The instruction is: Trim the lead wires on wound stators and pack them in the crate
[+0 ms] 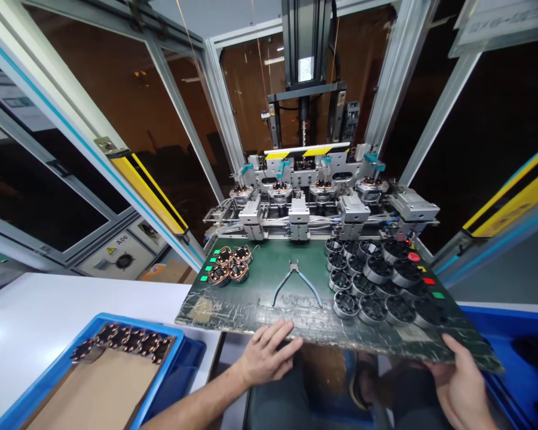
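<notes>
My left hand (pixel 271 352) rests at the front edge of a green worktop (pixel 291 319), its fingers stretched out and nothing in them. At the worktop's right front corner is my right hand (pixel 461 382), thumb raised beside the edge and fingers partly hidden below it; no object shows in it. Pliers (pixel 293 270) with blue handles lie spread on the worktop, beyond my left hand. Left of them sit several copper-wound stator cores (pixel 228 266). Several unwound black stator cores (pixel 371 286) in metal rings stand on the right, some stacked.
Behind the worktop stands a winding machine with several stations (pixel 325 191) holding cores. Yellow guard bars (pixel 150 194) flank the opening on both sides. A blue tray (pixel 101 319) at lower left holds wound cores and cardboard. A blue bin (pixel 515 334) stands at right.
</notes>
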`<state>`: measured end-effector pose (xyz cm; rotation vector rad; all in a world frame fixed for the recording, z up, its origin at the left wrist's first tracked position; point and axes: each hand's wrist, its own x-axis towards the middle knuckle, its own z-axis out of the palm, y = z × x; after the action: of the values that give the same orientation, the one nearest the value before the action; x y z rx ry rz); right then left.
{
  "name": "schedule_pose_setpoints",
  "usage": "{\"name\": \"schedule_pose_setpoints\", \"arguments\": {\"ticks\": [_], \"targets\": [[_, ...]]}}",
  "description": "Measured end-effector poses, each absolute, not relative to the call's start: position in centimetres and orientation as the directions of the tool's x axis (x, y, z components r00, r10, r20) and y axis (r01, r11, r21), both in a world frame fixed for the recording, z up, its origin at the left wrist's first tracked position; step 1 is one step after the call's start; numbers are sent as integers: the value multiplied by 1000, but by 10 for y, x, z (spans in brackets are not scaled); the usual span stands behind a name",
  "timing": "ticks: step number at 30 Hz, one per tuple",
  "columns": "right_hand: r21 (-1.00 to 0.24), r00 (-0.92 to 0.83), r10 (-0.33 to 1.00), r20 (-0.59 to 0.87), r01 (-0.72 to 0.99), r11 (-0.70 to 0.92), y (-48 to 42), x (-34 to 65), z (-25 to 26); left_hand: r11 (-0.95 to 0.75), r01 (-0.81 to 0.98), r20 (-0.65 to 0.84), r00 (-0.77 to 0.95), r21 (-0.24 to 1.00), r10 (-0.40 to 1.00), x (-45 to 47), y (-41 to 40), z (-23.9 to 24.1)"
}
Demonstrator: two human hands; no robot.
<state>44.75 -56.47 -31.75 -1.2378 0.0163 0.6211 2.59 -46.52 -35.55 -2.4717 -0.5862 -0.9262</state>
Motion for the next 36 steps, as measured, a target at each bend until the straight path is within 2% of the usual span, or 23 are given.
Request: {"name": "schedule_pose_setpoints", "arguments": {"ticks": [13, 19, 25, 36], "targets": [[-881, 850, 420, -317, -428, 203, -566, 449, -325, -833, 511, 711, 665, -212, 228, 29, -465, -352], [-887, 840, 424, -338, -435, 154, -568, 449, -321, -851, 491, 721, 657, -187, 220, 30, -464, -348], [-868, 819, 456, -348, -466, 174, -570, 448, -318, -837, 502, 694, 682, -218, 228, 27, -464, -354], [-874, 839, 428, -337, -448, 189, -567, 447, -318, -848, 492, 707, 670, -197, 224, 28, -464, -352]]}}
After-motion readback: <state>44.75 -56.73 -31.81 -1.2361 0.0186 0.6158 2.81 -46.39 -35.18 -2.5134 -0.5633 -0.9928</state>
